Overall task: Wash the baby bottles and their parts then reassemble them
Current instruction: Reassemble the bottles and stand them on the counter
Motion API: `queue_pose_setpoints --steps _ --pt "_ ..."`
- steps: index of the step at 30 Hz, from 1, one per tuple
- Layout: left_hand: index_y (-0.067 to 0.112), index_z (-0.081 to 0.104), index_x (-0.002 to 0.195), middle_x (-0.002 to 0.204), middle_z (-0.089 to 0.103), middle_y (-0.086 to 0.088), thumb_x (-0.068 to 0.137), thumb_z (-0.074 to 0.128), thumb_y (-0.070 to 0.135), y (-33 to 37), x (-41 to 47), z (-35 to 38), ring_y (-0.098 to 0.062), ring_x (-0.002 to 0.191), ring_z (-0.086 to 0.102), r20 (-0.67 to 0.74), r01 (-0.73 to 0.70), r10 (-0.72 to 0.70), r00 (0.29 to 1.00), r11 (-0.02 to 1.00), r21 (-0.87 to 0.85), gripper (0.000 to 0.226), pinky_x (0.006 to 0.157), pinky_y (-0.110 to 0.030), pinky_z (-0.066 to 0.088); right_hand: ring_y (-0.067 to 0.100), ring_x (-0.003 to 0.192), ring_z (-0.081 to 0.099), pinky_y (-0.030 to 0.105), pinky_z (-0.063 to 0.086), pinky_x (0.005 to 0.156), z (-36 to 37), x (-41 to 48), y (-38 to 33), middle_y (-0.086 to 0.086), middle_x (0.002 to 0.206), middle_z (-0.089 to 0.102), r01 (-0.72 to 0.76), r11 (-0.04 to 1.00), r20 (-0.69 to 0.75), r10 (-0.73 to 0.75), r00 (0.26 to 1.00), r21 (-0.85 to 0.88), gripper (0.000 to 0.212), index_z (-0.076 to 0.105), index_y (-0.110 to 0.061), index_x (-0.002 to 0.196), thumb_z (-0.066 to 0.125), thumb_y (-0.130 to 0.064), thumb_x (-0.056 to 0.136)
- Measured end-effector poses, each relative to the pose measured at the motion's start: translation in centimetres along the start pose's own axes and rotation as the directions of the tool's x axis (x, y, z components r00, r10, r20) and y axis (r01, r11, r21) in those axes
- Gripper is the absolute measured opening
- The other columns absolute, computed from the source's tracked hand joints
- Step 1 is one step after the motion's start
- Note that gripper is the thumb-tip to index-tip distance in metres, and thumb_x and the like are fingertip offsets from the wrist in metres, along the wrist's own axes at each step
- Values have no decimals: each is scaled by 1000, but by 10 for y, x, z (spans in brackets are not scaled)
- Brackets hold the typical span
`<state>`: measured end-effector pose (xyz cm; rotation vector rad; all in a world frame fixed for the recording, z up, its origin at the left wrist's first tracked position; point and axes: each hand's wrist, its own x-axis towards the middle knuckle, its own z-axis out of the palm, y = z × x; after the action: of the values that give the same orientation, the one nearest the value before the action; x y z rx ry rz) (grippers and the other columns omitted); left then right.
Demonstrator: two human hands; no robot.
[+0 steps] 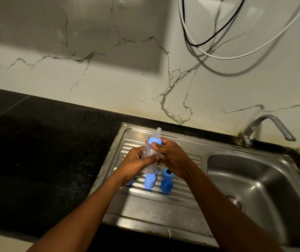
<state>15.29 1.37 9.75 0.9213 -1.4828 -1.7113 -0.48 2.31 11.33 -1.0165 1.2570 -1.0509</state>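
Two bare forearms reach in over the drainboard (145, 202), and both hands meet on one clear baby bottle (148, 157), held tilted above the drainboard's ridges. The left hand (136, 164) wraps around the bottle's body. The right hand (172, 159) has its fingers curled at the neck, just under the light blue collar (155, 140), with the teat (158, 132) standing out of it.

This looks like the collar being screwed down. To do it well, keep the left hand steady and let only the right turn. Seat the threads square before twisting, keep fingers off the teat, and stop once the collar is snug, since wet plastic slips and cross-threads easily.

Counted: one bottle in hand, with one collar and one teat. On the drainboard under the hands lie one light blue cap (150, 180) and one darker blue piece (166, 182) with an open mouth. One more pale blue part (129, 182) is mostly hidden by the left wrist. A small blue bit behind the cap is too covered to name.

Right of the drainboard is one basin (272, 206), with one tap (269, 128) above it. Left of the drainboard runs the black counter (36, 142). On the wall behind hang two cables, one black (198, 45) and one white (236, 57).
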Motion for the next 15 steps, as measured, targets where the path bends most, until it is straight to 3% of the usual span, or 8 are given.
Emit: queue_pose_setpoints --steps 2,6,10,12,15 --pt "15 66 109 91 74 -2 90 73 20 -1 1 1 -10 81 71 -53 -30 37 998 992 122 21 67 -18 54 30 107 66 40 57 91 4 0 2 17 117 68 5 1000 -84 -5 996 2 31 62 -4 124 62 -19 97" --pt "20 64 115 94 73 1 85 79 31 -14 5 8 -8 77 71 -230 -76 153 961 947 313 35 64 -20 58 30 101 65 43 55 95 21 5 0 16 109 67 -15 1000 -244 15 970 3 30 63 0 119 65 -18 96" --pt "17 63 116 91 72 0 86 75 19 -26 9 14 -8 71 70 -379 -61 250 891 893 446 33 59 -23 59 28 90 71 41 59 88 43 16 9 12 96 75 34 999 -426 -42 904 -28 9 73 -16 93 76 -22 87" --pt "17 61 119 95 70 2 87 71 17 -29 8 15 -8 78 68 -438 -44 308 844 855 517 33 63 -18 54 25 84 73 42 60 84 55 21 12 6 86 76 47 997 -511 -74 856 -66 8 74 -20 85 80 -25 83" --pt "17 61 118 103 70 -2 93 59 36 -28 4 13 -13 90 67 -501 -29 297 813 880 474 32 77 -27 56 19 82 72 36 59 83 74 27 11 2 87 75 43 997 -593 -75 801 -68 18 77 -13 96 80 -26 84"
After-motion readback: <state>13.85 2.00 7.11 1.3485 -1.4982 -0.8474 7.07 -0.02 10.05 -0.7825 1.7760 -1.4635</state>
